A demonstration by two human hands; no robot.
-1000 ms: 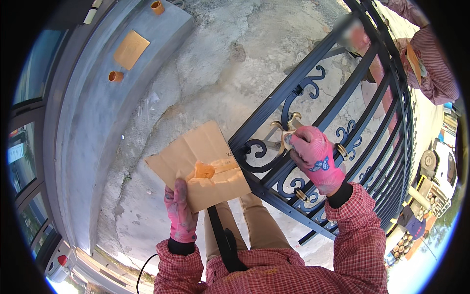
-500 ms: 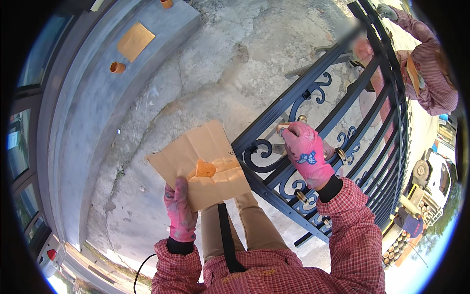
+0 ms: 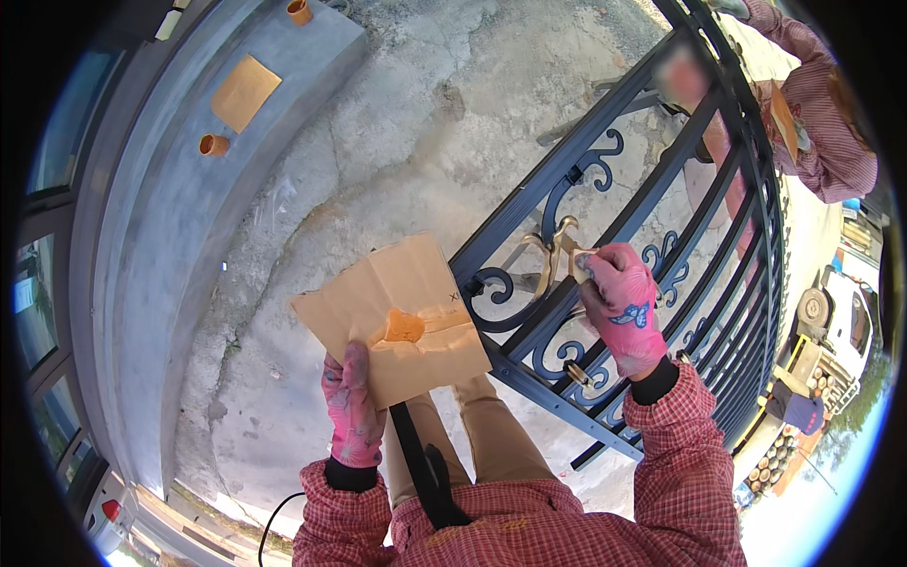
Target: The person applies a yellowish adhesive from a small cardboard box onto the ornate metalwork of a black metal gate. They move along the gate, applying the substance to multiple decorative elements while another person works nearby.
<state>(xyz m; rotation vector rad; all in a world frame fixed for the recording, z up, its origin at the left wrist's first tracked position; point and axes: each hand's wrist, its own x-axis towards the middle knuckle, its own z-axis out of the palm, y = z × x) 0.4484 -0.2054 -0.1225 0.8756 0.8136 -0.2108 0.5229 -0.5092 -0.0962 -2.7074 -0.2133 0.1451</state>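
At the black wrought-iron scrolled railing (image 3: pixel 652 236), we work gold paint onto the ornament.
Our left hand (image 3: pixel 354 416), in a pink glove, grips the creased brown cardboard sheet (image 3: pixel 397 312) as a palette for its orange paint blob (image 3: pixel 404 326); our right hand (image 3: pixel 619 307) pinches a small applicator against the gold fleur-shaped fitting (image 3: pixel 553 250).

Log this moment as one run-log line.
left hand: holds cardboard sheet with orange blob | right hand: at gold ornament on black iron gate
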